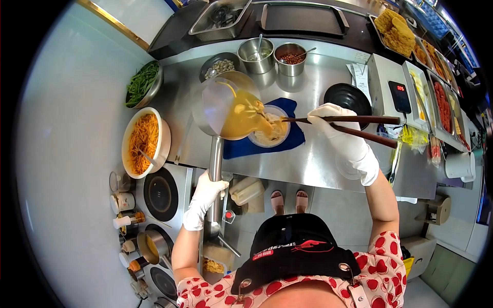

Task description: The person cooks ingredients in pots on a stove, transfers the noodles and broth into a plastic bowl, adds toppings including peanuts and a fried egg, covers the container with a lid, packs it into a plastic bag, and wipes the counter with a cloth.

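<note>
Clearly the weak spot is the lip of the round stainless-steel pan [204, 110], tilted over the left side of the round, pale bowl [269, 146] with light-coloured food in it. That bowl rests on a dark blue cloth [296, 135] on the brushed-steel table [321, 164]. The left hand [207, 191], in a white glove, has its grip closed round the long metal handle [215, 159], well back from the pan's body; with the weight so far out, a slack wrist could let the pan roll and tip its yellow-orange broth [241, 115] too fast. The broth might then overshoot the rim and soak the cloth, or splash towards the other glove.

The right hand [336, 122], also gloved, has its grip pinched on a pair of long, dark brown chopsticks [380, 119], their tips at the pan's lip and the bowl. A hard push there could flick food out or nudge the bowl, particularly if the cloth slides on the smooth metal. Swinging wide, the right wrist could also catch the black round dish [354, 92] just beside it.
</note>
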`<state>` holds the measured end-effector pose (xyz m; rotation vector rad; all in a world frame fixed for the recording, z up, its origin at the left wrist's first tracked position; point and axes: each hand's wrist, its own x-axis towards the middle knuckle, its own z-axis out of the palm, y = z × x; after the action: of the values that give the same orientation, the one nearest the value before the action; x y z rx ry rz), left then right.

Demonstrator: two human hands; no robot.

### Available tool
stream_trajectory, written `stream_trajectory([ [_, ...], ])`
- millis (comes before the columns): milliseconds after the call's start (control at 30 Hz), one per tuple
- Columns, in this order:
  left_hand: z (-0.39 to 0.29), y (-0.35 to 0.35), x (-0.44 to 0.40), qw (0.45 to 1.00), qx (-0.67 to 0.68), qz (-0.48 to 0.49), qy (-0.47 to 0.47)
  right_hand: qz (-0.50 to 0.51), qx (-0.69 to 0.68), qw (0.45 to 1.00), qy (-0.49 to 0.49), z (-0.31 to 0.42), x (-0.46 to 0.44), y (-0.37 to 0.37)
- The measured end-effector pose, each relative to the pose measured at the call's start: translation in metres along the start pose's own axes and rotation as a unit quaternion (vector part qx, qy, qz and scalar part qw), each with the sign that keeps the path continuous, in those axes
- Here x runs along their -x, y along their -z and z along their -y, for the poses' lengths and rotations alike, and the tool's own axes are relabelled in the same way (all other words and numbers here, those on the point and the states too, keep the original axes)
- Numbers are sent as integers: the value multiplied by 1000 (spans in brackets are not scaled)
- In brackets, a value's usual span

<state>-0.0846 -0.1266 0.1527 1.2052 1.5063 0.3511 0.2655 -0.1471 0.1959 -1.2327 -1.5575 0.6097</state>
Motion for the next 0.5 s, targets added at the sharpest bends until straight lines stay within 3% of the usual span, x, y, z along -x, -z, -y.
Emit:
stream_trajectory([
  [33, 1, 0, 0, 1000, -5, 0, 2, -10, -26, 1000, 3, -2, 0, 1],
  [133, 1, 1, -1, 999, -33, -21, -2, 112, -11, 994, 15, -4, -7, 4],
  [167, 0, 0, 0, 999, -38, -23, 1, 115, -23, 993, -27, -5, -8, 1],
  [267, -5, 0, 1, 998, -53, -28, 6, 97, 40, 993, -44, -8, -17, -3],
  [367, -3, 1, 0, 998, -64, -27, 5, 45, 38, 998, -15, -13, -21, -1],
  [500, 0, 3, -3, 998, -65, -22, 4, -6, -3, 999, -48, 2, -21, 10],
])
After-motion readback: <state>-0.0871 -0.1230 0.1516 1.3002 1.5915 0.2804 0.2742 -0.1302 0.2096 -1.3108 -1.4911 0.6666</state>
